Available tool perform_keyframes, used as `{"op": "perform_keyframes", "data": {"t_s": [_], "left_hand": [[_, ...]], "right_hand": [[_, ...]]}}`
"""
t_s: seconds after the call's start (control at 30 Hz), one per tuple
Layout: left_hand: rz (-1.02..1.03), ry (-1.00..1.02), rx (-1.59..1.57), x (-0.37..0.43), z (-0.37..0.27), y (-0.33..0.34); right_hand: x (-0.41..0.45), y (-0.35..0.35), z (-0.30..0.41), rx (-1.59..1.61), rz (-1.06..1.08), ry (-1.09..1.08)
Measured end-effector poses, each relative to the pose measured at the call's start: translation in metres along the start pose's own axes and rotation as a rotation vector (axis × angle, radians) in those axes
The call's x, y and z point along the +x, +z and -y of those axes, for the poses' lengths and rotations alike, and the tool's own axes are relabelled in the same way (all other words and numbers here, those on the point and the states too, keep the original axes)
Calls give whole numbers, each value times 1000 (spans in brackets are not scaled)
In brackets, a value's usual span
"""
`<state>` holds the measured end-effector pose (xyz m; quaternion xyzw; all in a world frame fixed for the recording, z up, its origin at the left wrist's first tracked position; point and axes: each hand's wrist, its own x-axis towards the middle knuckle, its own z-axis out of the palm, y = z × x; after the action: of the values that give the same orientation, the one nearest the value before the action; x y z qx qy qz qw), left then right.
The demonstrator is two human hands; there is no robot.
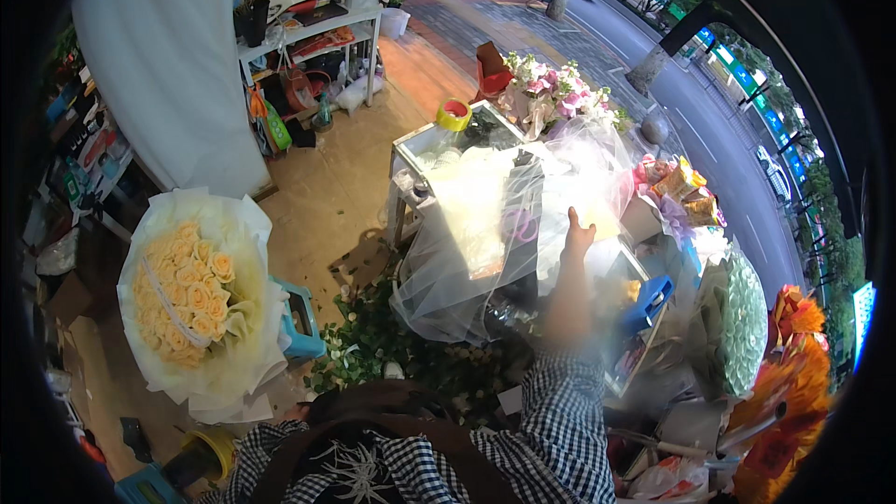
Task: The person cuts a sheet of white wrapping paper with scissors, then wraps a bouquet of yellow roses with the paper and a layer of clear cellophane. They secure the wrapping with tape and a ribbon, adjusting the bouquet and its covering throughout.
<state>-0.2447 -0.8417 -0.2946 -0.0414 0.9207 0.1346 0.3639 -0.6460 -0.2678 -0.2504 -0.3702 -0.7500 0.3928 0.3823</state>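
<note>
My right hand (579,236) reaches out over the work table, two digits spread apart. It is against sunlit white wrapping sheets (560,224), and nothing shows in its grasp. Sheer white tulle (448,287) drapes over the table's front edge. Purple-handled scissors (519,224) show through or beside the tulle. A little of my left hand (297,411) appears low by my body; its fingers are mostly hidden. To the left, a large bouquet of peach roses (185,287) in pale wrapping stands against a blue plastic stool (302,325).
A yellow tape roll (453,114) lies at the table's far corner, near pink and white flowers (553,91). A blue tool (647,304) sits right of my forearm. Cut leaves (371,336) cover the floor. Green (735,329) and orange (791,378) bouquets stand at right.
</note>
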Motion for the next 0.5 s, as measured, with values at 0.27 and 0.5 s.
{"op": "perform_keyframes", "data": {"t_s": [0.27,0.5], "left_hand": [[-246,476,-537,22,-128,-197],[-127,971,-1374,43,-261,-303]], "right_hand": [[-3,-11,103,821,478,27],[-154,-101,243,687,1151,-812]]}}
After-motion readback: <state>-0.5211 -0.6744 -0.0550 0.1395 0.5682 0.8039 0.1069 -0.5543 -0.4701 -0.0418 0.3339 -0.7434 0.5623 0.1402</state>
